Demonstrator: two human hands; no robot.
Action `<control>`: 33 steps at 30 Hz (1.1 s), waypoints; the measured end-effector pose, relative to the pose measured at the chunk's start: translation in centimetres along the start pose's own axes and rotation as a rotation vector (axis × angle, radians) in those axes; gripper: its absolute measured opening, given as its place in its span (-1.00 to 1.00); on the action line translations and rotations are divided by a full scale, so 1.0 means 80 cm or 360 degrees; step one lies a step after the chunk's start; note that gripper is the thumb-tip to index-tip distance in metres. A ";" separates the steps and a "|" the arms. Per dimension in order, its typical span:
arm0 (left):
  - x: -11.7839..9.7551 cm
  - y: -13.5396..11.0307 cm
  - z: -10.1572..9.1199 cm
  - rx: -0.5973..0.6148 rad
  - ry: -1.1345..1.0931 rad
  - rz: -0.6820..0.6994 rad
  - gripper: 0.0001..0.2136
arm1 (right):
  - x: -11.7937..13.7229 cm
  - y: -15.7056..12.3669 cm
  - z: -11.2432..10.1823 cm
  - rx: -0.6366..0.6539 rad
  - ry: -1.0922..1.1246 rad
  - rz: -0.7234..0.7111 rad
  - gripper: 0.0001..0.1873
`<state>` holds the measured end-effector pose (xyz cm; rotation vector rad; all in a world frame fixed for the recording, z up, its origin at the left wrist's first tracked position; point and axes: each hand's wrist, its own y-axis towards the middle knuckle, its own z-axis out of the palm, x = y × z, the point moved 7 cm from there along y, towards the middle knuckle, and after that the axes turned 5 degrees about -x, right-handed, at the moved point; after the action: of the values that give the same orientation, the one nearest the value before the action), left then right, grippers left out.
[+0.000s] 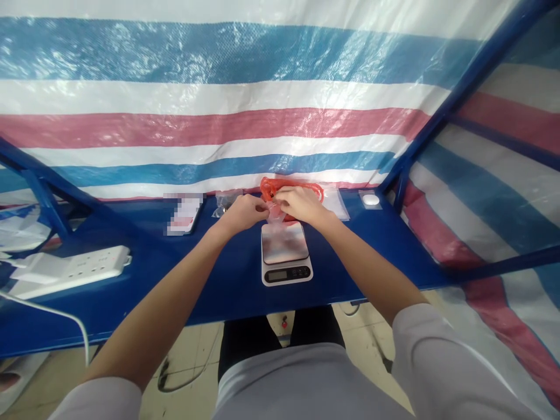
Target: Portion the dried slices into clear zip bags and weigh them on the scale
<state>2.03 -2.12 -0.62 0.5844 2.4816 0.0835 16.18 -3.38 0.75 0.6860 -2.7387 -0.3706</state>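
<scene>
Hard to read, this one: the small clear bag (275, 214) was nearly see-through and its contents could not be made out, and a patch (184, 213) left of the hands was blurred out entirely. An orange net (271, 185) sat half hidden behind the knuckles, against the striped tarp (219, 116). On the blue table (219, 280) a white power strip (74, 269) lay well off to the left, a small white round thing (370, 199) to the right. Over the far edge of the scale (286, 254), the left hand (242, 211) and right hand (301, 205) met, fingers pressed together, pinching the bag's top from either side. It hung between them over the plate, contact unclear.
</scene>
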 end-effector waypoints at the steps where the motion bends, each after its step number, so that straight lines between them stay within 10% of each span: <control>1: 0.000 0.003 -0.004 0.0021 0.0025 0.0044 -0.78 | 0.001 0.002 0.001 0.0046 -0.0035 -0.0028 -0.66; 10: 0.016 -0.006 -0.022 -0.0162 -0.0207 0.0037 -0.60 | 0.004 0.015 0.008 0.0183 0.0153 0.0123 -0.69; 20: 0.049 -0.049 0.019 -0.0626 -0.0635 -0.0096 -0.45 | -0.026 0.022 0.029 0.0291 0.0886 0.0620 -0.56; 26: 0.054 -0.018 0.008 -0.0310 -0.0751 -0.0103 -0.47 | -0.012 0.032 -0.004 0.0068 0.0414 0.0175 -0.85; 33: 0.070 0.025 -0.015 0.0063 -0.0713 -0.0009 -0.49 | 0.001 0.049 0.002 0.0088 0.0720 -0.0002 -0.74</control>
<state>-1.99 2.12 -2.21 0.5442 2.0531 -0.0905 14.42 -0.05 1.83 0.6879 -2.3252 -0.1193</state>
